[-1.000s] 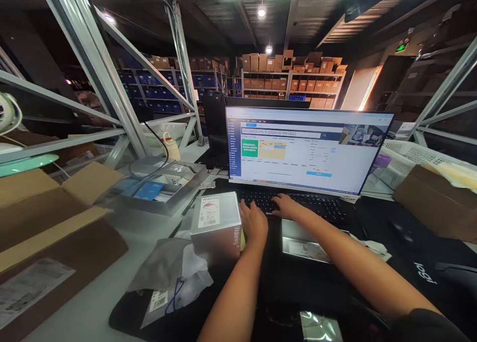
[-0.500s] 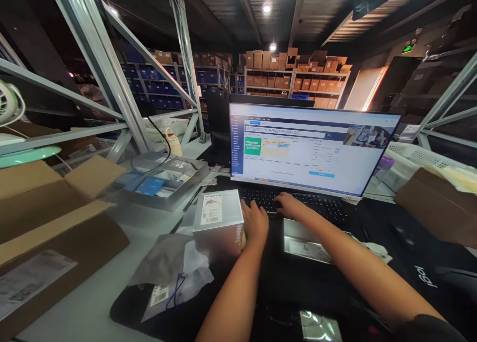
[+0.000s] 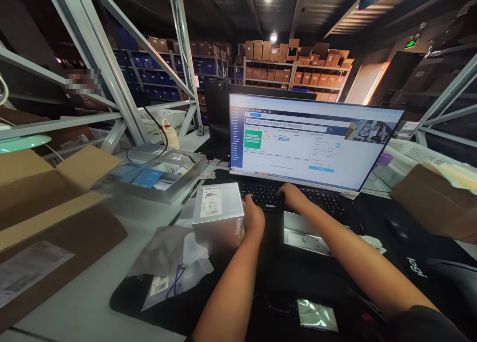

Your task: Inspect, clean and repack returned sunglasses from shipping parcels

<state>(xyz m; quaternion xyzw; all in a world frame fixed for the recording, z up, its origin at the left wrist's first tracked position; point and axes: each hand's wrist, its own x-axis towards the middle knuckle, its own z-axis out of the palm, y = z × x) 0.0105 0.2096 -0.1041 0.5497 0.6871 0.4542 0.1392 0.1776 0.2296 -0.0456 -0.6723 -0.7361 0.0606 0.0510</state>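
Observation:
My left hand (image 3: 255, 216) is at the left end of a black keyboard (image 3: 328, 202), close against the right side of a frosted box (image 3: 230, 203) with a printed label. One finger points up towards the keys; the others are bent and partly hidden. With fingers over the middle keys, my right hand (image 3: 293, 198) rests on the keyboard and holds nothing. A monitor (image 3: 290, 153) behind it shows a web page with a green panel. Below my right wrist lies a flat silver package (image 3: 300, 235). Clear plastic bags (image 3: 164, 252) lie left of the box.
An open cardboard box (image 3: 55, 252) stands at the left. Behind it, a grey tray (image 3: 175, 188) holds small items. At right are a mouse (image 3: 397, 228), another cardboard box (image 3: 432, 203) and a white basket (image 3: 406, 155). A shiny packet (image 3: 316, 314) lies near the front.
My left hand has drawn back slightly from the keys, its fingers more bent. My right hand has shifted a little to the right. A pale yellow panel has gone from the screen.

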